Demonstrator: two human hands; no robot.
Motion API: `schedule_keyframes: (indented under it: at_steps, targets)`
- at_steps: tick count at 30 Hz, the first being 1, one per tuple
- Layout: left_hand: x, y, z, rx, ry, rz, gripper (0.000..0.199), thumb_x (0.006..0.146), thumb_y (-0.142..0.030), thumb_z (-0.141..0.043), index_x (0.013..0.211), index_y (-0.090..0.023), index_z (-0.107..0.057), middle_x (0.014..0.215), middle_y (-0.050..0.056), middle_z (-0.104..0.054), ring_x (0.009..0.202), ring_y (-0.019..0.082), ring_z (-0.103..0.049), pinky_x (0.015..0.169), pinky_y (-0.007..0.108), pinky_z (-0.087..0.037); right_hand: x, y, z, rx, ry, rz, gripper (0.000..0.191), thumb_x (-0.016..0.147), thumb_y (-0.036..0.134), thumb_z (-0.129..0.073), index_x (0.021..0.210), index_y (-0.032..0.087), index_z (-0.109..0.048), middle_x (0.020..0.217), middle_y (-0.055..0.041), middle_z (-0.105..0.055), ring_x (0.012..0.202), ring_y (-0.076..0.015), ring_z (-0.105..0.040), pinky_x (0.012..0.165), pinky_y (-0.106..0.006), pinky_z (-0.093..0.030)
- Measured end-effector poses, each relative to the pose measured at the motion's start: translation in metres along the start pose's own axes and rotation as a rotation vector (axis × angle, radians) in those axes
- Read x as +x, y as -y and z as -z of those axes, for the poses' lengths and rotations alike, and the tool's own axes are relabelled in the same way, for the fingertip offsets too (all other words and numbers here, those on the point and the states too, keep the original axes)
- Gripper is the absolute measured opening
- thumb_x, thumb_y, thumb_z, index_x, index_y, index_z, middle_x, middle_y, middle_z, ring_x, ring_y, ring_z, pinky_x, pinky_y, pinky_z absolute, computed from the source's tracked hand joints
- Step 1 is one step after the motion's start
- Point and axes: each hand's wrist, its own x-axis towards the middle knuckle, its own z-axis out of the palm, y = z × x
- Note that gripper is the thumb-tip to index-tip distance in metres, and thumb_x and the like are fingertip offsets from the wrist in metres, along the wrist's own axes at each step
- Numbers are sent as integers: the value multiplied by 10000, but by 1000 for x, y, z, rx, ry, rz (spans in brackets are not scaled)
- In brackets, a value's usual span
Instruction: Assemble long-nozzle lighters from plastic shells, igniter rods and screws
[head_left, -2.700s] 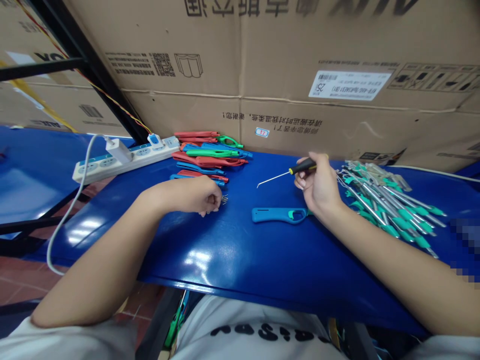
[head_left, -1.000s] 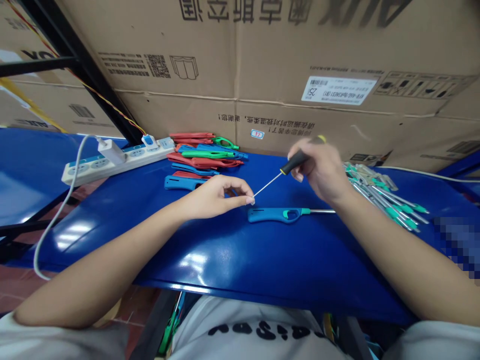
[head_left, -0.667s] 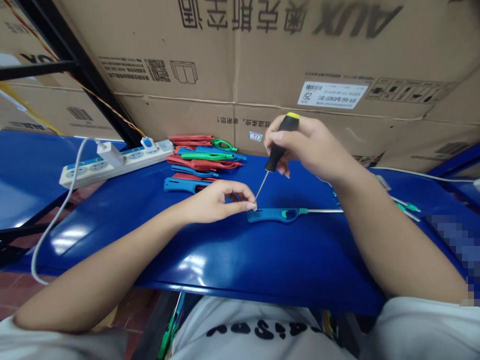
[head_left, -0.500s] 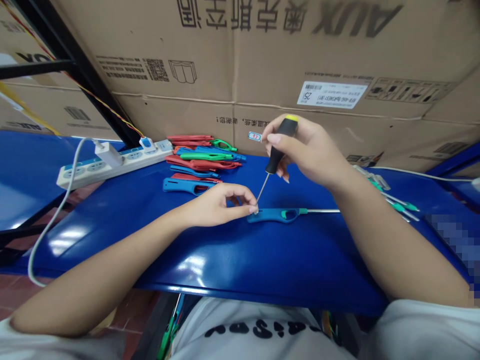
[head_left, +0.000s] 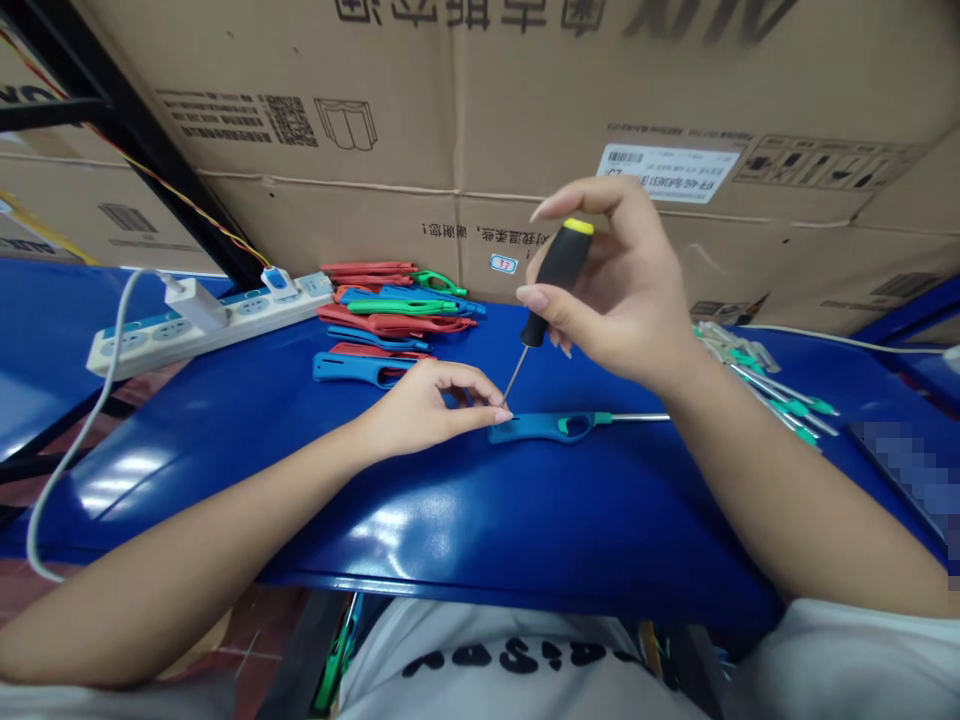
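Observation:
My right hand (head_left: 630, 290) holds a screwdriver (head_left: 564, 268) with a black handle and a yellow end cap, its index finger raised off the handle. The thin shaft slants down to the fingertips of my left hand (head_left: 431, 405). Thumb and forefinger of that hand are pinched together around the screwdriver's tip; whatever else is between them is too small to make out. Right by these fingertips lies a blue lighter (head_left: 536, 428) with a long metal tube and a green trigger, flat on the blue table (head_left: 480, 530).
Red, green and blue lighter casings (head_left: 397, 325) are piled at the back left, beside a white power strip (head_left: 240, 315) with plugs and a cable. Metal tubes with green parts (head_left: 780, 390) lie at the right. A large cardboard box (head_left: 420, 150) stands behind the table.
My right index finger has lifted away from the screwdriver handle and the hand has opened a little around it. The view has shifted slightly; the lighter stays by my left fingertips.

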Motion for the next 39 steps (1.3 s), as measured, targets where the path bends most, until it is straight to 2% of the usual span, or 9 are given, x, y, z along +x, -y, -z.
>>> schedule_keyframes:
  at_steps: [3,6,10,14,18,20,23,27,39]
  targets:
    - [0,1,0,15,-18,20,172,821,-330,-772,798,-162,-745,806,43,-758,735,164,-672,709,282,-519,-1,2,-1,5,35,-22,413,758,227,-849,1108,276,-636,922,39,-661,672,-86,-598,583,-189,-517]
    - [1,2,0,38,0,14,170,828,-327,-766,801,-160,-750,812,47,-758,745,169,-680,719,288,-523,-1,3,0,-18,131,-74,511,748,210,-840,1199,299,-615,934,35,-667,673,-99,-599,567,-199,-527]
    - [1,7,-1,91,24,-3,153,837,-311,-759,810,-161,-759,827,50,-757,743,170,-674,715,295,-518,-2,-1,-1,-81,180,-82,476,730,214,-830,1150,301,-622,868,47,-652,665,-111,-618,528,-201,-522]
    - [1,14,0,186,40,-75,153,859,-328,-746,885,-178,-761,915,56,-754,849,193,-680,806,324,-525,-3,-9,-3,-76,199,-72,442,722,188,-812,1113,289,-633,863,46,-647,706,-129,-636,544,-216,-524]
    - [1,15,1,326,111,-119,412,778,-405,-829,1127,-217,-717,1140,61,-733,1079,249,-643,965,381,-499,-2,-12,-3,-21,119,-101,366,697,119,-811,987,262,-641,910,31,-662,755,-145,-653,590,-236,-541]
    - [0,15,0,374,153,-116,456,788,-401,-821,1184,-216,-691,1198,68,-719,1129,263,-628,1009,402,-482,-2,-12,-4,-30,141,-102,370,694,102,-806,986,262,-644,938,28,-666,755,-142,-647,598,-239,-539]
    - [-2,17,-4,397,177,-117,354,848,-314,-760,1170,-190,-681,1202,81,-714,1135,263,-634,1023,404,-478,-3,-12,-4,-66,229,-97,412,698,101,-800,1045,268,-653,947,33,-657,735,-129,-621,596,-231,-518]
    - [-2,21,-9,376,147,-105,280,846,-228,-735,1117,-173,-689,1169,90,-721,1101,262,-659,997,395,-499,-5,-13,-6,-65,219,-114,386,697,98,-808,1024,245,-665,916,26,-642,703,-117,-596,588,-222,-497]
    - [-1,24,-12,335,97,-124,171,808,-217,-770,936,-172,-667,1064,65,-736,989,239,-681,893,354,-526,-8,-22,-4,-299,316,79,396,781,169,-732,1145,276,-619,1130,-6,-628,760,-127,-596,634,-242,-516]
